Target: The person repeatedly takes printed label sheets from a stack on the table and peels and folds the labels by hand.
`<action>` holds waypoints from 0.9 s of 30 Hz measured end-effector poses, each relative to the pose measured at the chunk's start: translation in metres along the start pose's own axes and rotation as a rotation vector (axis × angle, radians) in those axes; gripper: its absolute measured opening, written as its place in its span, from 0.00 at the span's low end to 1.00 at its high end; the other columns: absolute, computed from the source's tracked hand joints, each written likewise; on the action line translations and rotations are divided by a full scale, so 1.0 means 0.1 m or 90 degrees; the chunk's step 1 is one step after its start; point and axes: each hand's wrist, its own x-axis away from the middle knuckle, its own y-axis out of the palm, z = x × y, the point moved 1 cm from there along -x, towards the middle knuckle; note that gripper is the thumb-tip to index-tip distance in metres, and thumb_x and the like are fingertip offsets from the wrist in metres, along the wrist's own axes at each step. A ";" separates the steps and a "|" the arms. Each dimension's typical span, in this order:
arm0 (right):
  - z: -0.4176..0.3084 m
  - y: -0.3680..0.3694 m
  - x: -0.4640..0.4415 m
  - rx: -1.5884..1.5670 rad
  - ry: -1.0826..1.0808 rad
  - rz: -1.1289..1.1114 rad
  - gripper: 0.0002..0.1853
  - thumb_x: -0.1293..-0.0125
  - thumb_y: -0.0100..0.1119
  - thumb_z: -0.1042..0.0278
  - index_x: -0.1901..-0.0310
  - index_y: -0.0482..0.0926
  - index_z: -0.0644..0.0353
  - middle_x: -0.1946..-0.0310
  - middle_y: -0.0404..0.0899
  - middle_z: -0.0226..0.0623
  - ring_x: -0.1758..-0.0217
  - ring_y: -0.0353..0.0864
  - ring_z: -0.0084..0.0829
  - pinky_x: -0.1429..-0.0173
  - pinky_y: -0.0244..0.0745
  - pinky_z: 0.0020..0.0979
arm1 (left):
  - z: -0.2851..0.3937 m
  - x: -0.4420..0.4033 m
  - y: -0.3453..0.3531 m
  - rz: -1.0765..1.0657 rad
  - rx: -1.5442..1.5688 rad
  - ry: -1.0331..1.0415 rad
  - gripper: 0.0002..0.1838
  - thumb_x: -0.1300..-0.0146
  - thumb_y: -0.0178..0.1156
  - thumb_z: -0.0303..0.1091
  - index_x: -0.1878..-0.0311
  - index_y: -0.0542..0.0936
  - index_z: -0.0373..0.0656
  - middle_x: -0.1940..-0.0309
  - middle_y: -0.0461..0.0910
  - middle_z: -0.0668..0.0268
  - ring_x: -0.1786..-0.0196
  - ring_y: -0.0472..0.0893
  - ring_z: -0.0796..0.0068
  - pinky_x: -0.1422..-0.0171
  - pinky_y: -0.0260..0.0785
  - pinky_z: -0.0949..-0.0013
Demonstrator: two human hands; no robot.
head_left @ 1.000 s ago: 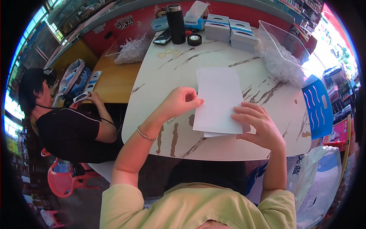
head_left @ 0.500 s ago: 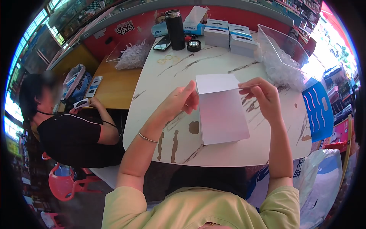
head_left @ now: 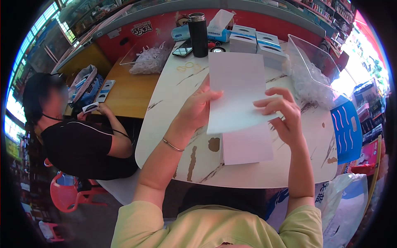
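Note:
A white sheet (head_left: 236,89) is raised above the marble-patterned table (head_left: 194,144). My left hand (head_left: 200,105) grips its left edge, thumb on top and the other fingers hidden behind it. At the sheet's lower right is my right hand (head_left: 281,109), its fingers bent and somewhat apart, the fingertips over the paper; whether they pinch it is not clear. Beneath the raised sheet, more white paper (head_left: 248,148) lies on the table, its upper part covered from view.
A black bottle (head_left: 198,37), a phone (head_left: 182,48), white boxes (head_left: 271,45) and a wire-rimmed bin of clear plastic (head_left: 310,78) stand at the back. A co-worker (head_left: 78,140) sits at left by a wooden table (head_left: 124,95). A blue plastic panel (head_left: 346,128) is at right.
A sheet has come up off the paper on the table. My left hand has closed on its left edge, and my right hand has moved down to its lower right.

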 end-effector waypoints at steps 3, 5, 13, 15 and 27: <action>-0.03 0.15 0.20 -0.181 0.106 0.019 0.04 0.48 0.56 0.80 0.71 0.71 0.62 0.67 0.81 0.36 0.57 0.78 0.36 0.58 0.74 0.30 | 0.06 0.11 0.05 -0.025 0.145 -0.050 0.28 0.36 0.50 0.40 0.35 0.55 0.49 0.45 0.67 0.64 0.46 0.71 0.72 0.46 0.67 0.67; -0.01 0.21 0.30 -0.301 0.180 0.040 0.03 0.46 0.54 0.80 0.71 0.71 0.64 0.67 0.81 0.38 0.58 0.80 0.36 0.57 0.75 0.29 | 0.04 0.15 -0.04 -0.035 0.273 -0.118 0.26 0.36 0.51 0.44 0.38 0.59 0.50 0.46 0.67 0.65 0.48 0.72 0.74 0.49 0.69 0.68; -0.27 0.17 0.29 -0.226 0.136 -0.017 0.04 0.40 0.48 0.75 0.71 0.71 0.65 0.72 0.80 0.43 0.63 0.82 0.37 0.58 0.76 0.31 | 0.11 0.36 0.08 -0.108 -0.150 -0.117 0.20 0.44 0.62 0.40 0.51 0.68 0.46 0.54 0.72 0.59 0.54 0.73 0.77 0.52 0.69 0.73; -0.35 0.16 0.33 -0.211 0.110 -0.005 0.02 0.44 0.53 0.76 0.70 0.73 0.64 0.71 0.81 0.40 0.64 0.82 0.35 0.60 0.76 0.29 | 0.13 0.43 0.17 -0.100 -0.160 -0.114 0.23 0.46 0.62 0.35 0.47 0.67 0.44 0.52 0.71 0.55 0.52 0.73 0.75 0.50 0.68 0.72; -0.89 0.29 0.72 -0.198 0.120 0.120 0.06 0.50 0.57 0.80 0.68 0.75 0.64 0.72 0.80 0.38 0.69 0.81 0.33 0.64 0.74 0.27 | 0.01 0.93 0.38 -0.099 -0.401 -0.034 0.30 0.51 0.56 0.18 0.40 0.67 0.40 0.48 0.72 0.62 0.50 0.72 0.79 0.47 0.65 0.76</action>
